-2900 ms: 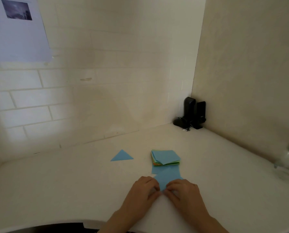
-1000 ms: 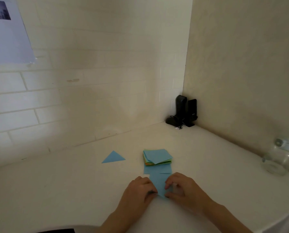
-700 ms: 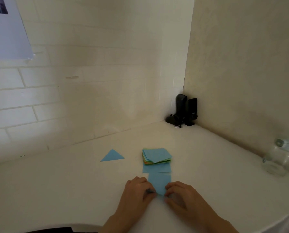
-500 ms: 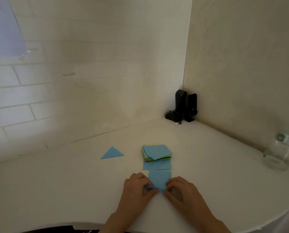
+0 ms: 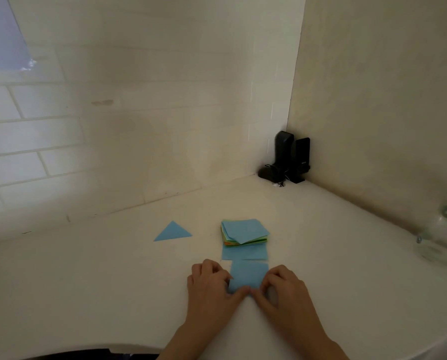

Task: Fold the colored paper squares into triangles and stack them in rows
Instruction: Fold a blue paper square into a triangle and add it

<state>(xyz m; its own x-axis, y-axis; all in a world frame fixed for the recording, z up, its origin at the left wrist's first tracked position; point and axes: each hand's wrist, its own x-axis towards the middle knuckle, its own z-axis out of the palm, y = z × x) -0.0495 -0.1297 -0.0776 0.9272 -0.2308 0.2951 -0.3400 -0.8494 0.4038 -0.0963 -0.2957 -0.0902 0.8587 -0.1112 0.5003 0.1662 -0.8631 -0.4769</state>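
Fingers (image 5: 239, 291) of both hands curl onto the near edge of a blue paper square (image 5: 248, 275), pinching it against the counter (image 5: 87, 281). Left hand (image 5: 209, 284) at the square's near-left corner, right hand (image 5: 284, 289) at its near-right; the index tips almost meet at the near edge. Square lies flat, near centre. Just beyond it, a second blue sheet (image 5: 244, 253) lies flat, its far part tucked under a stack of coloured squares (image 5: 244, 232); top sheet blue, green and orange edges showing. Left of the stack, apart from it, one folded blue triangle (image 5: 173, 232). Far right edge: clear glass jar (image 5: 443, 237), blurred. Far corner, against the tiled wall (image 5: 139, 126): black speakers (image 5: 291, 157).
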